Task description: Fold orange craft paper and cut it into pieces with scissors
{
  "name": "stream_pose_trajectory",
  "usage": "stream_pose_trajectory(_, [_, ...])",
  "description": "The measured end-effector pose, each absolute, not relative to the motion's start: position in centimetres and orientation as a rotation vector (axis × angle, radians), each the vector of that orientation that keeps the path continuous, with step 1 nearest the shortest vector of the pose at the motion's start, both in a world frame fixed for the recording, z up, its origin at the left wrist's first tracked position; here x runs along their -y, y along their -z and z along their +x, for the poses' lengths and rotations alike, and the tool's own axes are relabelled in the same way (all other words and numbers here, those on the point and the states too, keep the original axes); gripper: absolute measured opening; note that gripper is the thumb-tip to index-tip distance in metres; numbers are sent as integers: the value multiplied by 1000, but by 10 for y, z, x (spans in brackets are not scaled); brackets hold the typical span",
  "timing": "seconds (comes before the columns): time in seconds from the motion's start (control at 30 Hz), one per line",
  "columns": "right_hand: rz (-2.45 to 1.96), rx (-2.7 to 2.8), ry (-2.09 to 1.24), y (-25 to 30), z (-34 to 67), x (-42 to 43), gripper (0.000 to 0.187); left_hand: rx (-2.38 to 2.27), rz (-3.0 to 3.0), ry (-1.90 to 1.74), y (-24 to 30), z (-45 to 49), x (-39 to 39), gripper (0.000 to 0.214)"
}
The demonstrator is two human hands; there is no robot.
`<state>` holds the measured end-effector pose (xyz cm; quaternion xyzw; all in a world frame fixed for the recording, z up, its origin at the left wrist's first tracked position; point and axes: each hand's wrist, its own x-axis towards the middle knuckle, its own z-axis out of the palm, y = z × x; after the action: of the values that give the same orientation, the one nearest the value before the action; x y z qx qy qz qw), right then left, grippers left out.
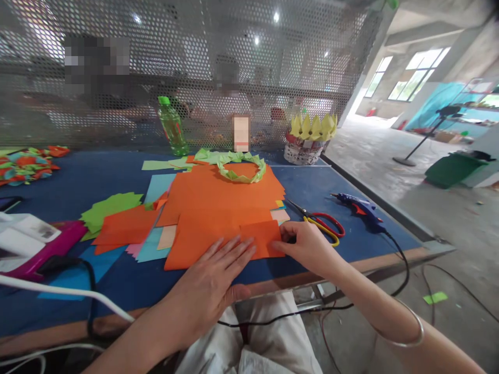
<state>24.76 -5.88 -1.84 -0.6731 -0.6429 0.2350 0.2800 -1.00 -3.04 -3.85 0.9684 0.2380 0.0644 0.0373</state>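
Observation:
My left hand [218, 270] lies flat with its fingers stretched out on a large orange paper sheet [206, 228]. Its fingertips reach the left part of a smaller orange paper piece [263, 240]. With thumb and fingers closed, my right hand [300, 241] pinches the right edge of that smaller piece. Beyond both hands, a ring of folded light green paper [242, 178] rests on more orange sheets [218, 192]. Scissors [322, 223] with red and yellow handles lie just past my right hand.
A blue glue gun [358, 208] sits at the right, its cord hanging over the table edge. Loose coloured papers [125, 223] and a magenta device [47, 249] with cables are at the left. A green bottle [172, 127] and a yellow-topped paper basket [306, 148] stand at the back.

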Motion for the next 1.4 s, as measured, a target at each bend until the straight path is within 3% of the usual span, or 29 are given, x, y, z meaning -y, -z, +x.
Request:
stream_pose_trajectory(0.57, [-1799,1772,-522,26,247,54,21,-740,3123,-485,56,-10,33,61])
stream_pose_trajectory(1.4, [-1806,1781,-464,27,245,56,25,-721,3167,-507,59,-7,33,50])
